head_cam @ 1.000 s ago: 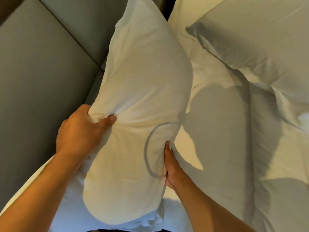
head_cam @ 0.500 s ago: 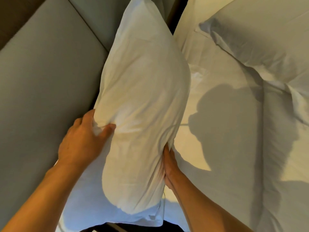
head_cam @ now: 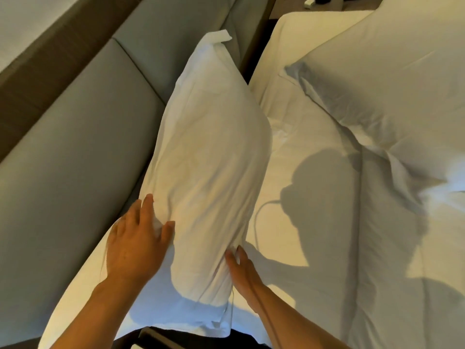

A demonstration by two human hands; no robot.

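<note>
The left hand [head_cam: 133, 245] reaches in from the lower left on a bare forearm, palm down and fingers spread nearly straight. It lies flat against the near left flank of the white pillow [head_cam: 211, 167], with the thumb splayed toward the pillow's middle and a small ridge of cloth bunched beside it. It presses rather than grips.

The right hand [head_cam: 242, 268] comes up from the lower right, turned on edge. Its straight fingers are laid along the pillow's opposite side (the tips sink slightly into the fabric), loose and unclenched.

The pillow sits between the two hands and stretches away from them. The grey padded headboard [head_cam: 75, 152] is beyond the left hand, and the white sheet [head_cam: 297, 197] beyond the right.
</note>
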